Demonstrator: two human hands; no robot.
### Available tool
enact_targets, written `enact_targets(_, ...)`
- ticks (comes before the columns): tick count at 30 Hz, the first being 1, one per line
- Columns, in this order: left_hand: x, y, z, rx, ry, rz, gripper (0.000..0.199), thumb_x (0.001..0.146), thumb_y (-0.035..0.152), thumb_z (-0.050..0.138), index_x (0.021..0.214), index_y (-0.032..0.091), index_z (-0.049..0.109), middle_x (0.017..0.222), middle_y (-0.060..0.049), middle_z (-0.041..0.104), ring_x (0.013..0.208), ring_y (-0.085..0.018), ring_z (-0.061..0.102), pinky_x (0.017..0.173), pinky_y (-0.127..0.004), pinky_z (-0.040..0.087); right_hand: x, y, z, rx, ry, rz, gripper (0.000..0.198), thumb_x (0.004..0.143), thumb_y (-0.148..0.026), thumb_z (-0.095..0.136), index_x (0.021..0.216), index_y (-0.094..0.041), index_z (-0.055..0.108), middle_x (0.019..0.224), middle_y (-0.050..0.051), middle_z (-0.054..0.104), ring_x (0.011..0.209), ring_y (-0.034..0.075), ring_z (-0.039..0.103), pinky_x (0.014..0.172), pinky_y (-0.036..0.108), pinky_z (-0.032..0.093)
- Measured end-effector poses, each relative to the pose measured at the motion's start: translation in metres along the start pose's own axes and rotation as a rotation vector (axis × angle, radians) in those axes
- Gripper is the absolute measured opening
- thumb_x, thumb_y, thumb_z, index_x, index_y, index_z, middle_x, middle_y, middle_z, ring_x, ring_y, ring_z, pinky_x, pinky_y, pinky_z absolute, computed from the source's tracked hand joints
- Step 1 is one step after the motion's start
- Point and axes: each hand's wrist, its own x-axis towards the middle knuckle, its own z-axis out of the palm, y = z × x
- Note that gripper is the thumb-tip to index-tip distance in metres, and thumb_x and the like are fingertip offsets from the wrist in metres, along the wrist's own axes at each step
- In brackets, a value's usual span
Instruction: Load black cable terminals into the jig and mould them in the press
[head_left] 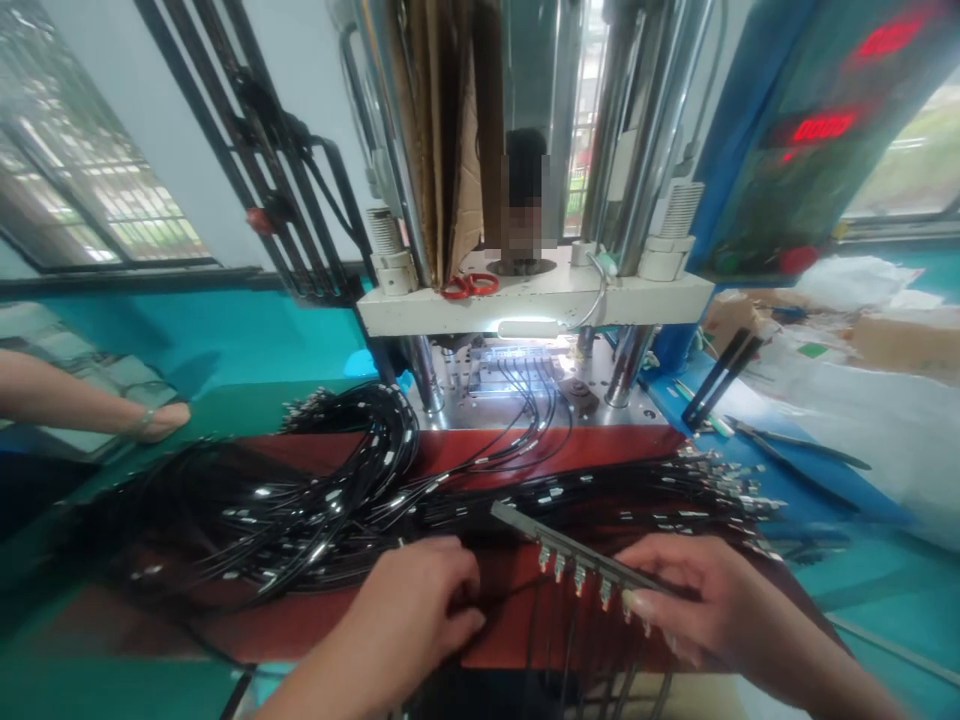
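My right hand [712, 595] grips a long metal bar [525, 525] near its right end, with the thumb pressed against its lower side. A row of small metal connectors [580, 580] sits along the bar's lower edge, and dark cables hang below it. Left of the bar, my left hand [420, 605] is closed, thumb and fingers curled together. Whatever those fingers hold, if anything, is hidden. Behind both hands, a thick heap of black cables [330, 510] with white labels lies across the reddish-brown board [480, 445]. Metal-tipped cable ends [739, 485] point right.
Ahead stands a press with a white plate [450, 315] and red-handled scissors [469, 287] on it. Cables run into a lit clear fixture [499, 372] underneath. Dark-handled cutters [795, 450] lie at right near white bags [900, 400]. Another person's hand [161, 422] shows at left.
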Motion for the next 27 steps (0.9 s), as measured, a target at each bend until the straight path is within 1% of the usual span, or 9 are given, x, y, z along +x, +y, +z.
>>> enact_targets(6,0.018,0.000,0.018,0.276,0.165,0.062,0.016,0.079,0.014,0.054,0.065,0.021,0.060,0.071,-0.004,0.058,0.072,-0.020,0.051,0.064,-0.030,0.027,-0.002,-0.009,-0.005,-0.201,-0.047,-0.114,0.015,0.081,-0.029,0.060,0.087,-0.025,0.074,0.083,0.000,0.069,0.069,0.016,0.062,0.055,0.021,0.046)
enact_targets(10,0.025,0.000,0.018,0.363,0.174,0.047,0.019,0.083,0.014,0.047,0.069,0.020,0.059,0.076,-0.005,0.057,0.075,-0.021,0.049,0.069,-0.033,0.030,0.005,-0.011,-0.009,-0.384,-0.101,-0.252,0.013,0.082,-0.029,0.062,0.080,-0.024,0.073,0.077,-0.001,0.066,0.070,0.015,0.059,0.062,0.024,0.044)
enact_targets(14,0.020,-0.003,0.008,0.367,0.163,0.033,0.016,0.085,0.015,0.047,0.077,0.020,0.059,0.084,-0.003,0.057,0.083,-0.021,0.050,0.077,-0.035,0.034,0.014,-0.013,-0.014,-0.413,-0.165,-0.341,0.015,0.086,-0.029,0.059,0.082,-0.021,0.071,0.082,0.000,0.064,0.075,0.015,0.058,0.067,0.024,0.042)
enact_targets(17,0.024,0.001,-0.013,0.188,0.157,0.061,0.008,0.085,0.024,0.053,0.083,0.021,0.059,0.086,-0.001,0.057,0.083,-0.018,0.052,0.076,-0.031,0.038,0.019,-0.013,-0.012,-0.441,-0.156,-0.365,0.015,0.085,-0.030,0.059,0.081,-0.020,0.070,0.090,0.001,0.060,0.083,0.015,0.057,0.071,0.024,0.041)
enact_targets(20,0.054,0.009,-0.037,-0.048,0.193,0.052,0.016,0.085,0.036,0.053,0.089,0.021,0.059,0.087,0.000,0.060,0.079,-0.016,0.054,0.072,-0.028,0.040,0.021,-0.012,-0.007,-0.507,-0.117,-0.355,0.012,0.084,-0.027,0.060,0.078,-0.020,0.068,0.091,0.000,0.056,0.086,0.015,0.055,0.073,0.024,0.040)
enact_targets(23,0.114,0.009,-0.047,-0.394,0.238,-0.042,0.031,0.075,0.040,0.066,0.097,0.019,0.058,0.091,-0.002,0.063,0.084,-0.018,0.057,0.078,-0.031,0.042,0.023,-0.015,-0.006,-0.570,-0.115,-0.324,0.009,0.083,-0.026,0.061,0.080,-0.021,0.068,0.089,0.001,0.057,0.085,0.015,0.054,0.071,0.024,0.040)
enact_targets(24,0.139,0.007,-0.046,-0.576,0.212,-0.126,0.035,0.069,0.037,0.072,0.095,0.017,0.058,0.087,-0.002,0.063,0.083,-0.018,0.057,0.079,-0.031,0.043,0.026,-0.019,-0.009,-0.578,-0.133,-0.337,0.009,0.082,-0.028,0.063,0.082,-0.021,0.069,0.090,0.001,0.058,0.083,0.015,0.055,0.070,0.024,0.040)
enact_targets(25,0.163,0.004,-0.042,-0.801,0.109,-0.262,0.035,0.066,0.031,0.076,0.091,0.015,0.059,0.081,-0.001,0.063,0.082,-0.018,0.058,0.079,-0.031,0.044,0.031,-0.023,-0.013,-0.573,-0.146,-0.368,0.011,0.082,-0.030,0.063,0.084,-0.021,0.069,0.089,0.001,0.060,0.082,0.015,0.055,0.070,0.023,0.041)
enact_targets(27,0.207,-0.002,-0.030,-0.935,0.009,-0.353,0.025,0.070,0.027,0.073,0.084,0.012,0.058,0.070,-0.001,0.061,0.074,-0.017,0.061,0.075,-0.031,0.048,0.054,-0.036,-0.028,-0.568,-0.108,-0.455,0.019,0.087,-0.036,0.056,0.090,-0.022,0.069,0.089,0.001,0.062,0.081,0.015,0.057,0.071,0.024,0.042)
